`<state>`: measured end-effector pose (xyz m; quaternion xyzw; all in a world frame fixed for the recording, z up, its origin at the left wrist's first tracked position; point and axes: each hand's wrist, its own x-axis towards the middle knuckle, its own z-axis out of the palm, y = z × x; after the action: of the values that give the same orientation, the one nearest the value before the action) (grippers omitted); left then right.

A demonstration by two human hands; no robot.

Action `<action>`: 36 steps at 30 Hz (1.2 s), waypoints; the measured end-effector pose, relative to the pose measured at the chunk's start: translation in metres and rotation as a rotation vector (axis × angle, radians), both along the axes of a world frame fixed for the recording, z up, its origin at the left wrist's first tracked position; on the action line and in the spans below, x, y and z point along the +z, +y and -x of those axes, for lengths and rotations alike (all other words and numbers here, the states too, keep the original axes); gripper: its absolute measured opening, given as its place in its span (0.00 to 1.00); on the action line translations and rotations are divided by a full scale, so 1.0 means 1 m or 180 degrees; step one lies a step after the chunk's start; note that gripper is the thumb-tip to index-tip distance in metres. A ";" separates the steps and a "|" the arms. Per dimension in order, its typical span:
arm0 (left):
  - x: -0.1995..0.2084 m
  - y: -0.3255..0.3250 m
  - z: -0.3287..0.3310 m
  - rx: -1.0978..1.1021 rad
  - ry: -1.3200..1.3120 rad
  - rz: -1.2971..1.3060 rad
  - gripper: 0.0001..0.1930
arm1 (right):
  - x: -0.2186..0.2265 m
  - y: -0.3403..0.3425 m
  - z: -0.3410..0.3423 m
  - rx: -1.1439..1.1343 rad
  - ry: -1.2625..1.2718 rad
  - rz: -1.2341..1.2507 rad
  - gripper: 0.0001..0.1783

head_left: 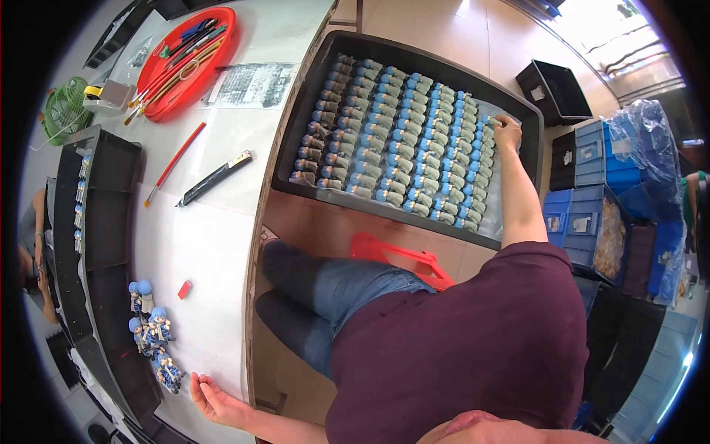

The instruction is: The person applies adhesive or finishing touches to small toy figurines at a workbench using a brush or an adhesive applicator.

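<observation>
My right hand (507, 134) reaches to the far right end of a large black tray (292, 159). Its fingers are closed at a small blue-haired figurine (487, 120) at the end of a row; the fingertips are partly hidden. Rows of similar figurines (399, 148) with grey-green bodies lie in the tray on clear plastic. At the near end of the white table, my left hand (213, 402) rests with loosely curled fingers apart, holding nothing. Just beyond it stands a cluster of blue-haired figurines (157, 329) in blue and white.
On the table (200, 244) lie a red block (184, 289), a black cutter-like tool (214, 177), a red-handled brush (175, 164) and a red tray (231, 33) of brushes. A black crate (111, 207) borders the table. Blue bins (584, 222) and a red stool (399, 255) stand nearby.
</observation>
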<state>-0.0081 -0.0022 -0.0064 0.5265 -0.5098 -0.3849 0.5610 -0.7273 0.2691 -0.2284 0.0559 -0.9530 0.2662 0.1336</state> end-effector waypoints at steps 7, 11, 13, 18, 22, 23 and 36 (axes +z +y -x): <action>-0.004 -0.002 0.008 -0.0069 0.0057 -0.0006 0.11 | -0.007 0.001 0.021 0.0024 -0.0586 0.0396 0.12; 0.000 -0.002 -0.002 0.0128 -0.0003 0.0028 0.11 | -0.027 -0.017 0.028 0.0238 -0.0580 -0.0226 0.13; 0.000 0.003 -0.008 0.0255 -0.0057 0.0033 0.12 | -0.043 -0.031 0.033 0.0430 -0.0492 -0.0735 0.17; -0.003 0.002 0.013 0.0339 -0.0428 0.0163 0.09 | -0.030 -0.036 0.046 0.0567 0.1055 -0.0993 0.23; 0.023 -0.002 0.028 -0.0018 -0.2189 0.1346 0.09 | 0.066 -0.118 -0.056 0.1279 0.1051 0.1204 0.20; 0.030 -0.006 0.024 -0.0041 -0.2165 0.1376 0.09 | 0.087 -0.135 -0.077 0.1656 0.0977 0.1640 0.18; 0.020 -0.071 -0.037 -0.0164 -0.3910 0.0868 0.14 | 0.214 -0.272 -0.431 0.5947 0.0112 0.3703 0.19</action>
<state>0.0290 -0.0731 0.0134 0.5627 -0.7961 0.0428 0.2184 -0.2965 -0.0025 -0.0144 0.6873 -0.2621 0.6698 -0.1009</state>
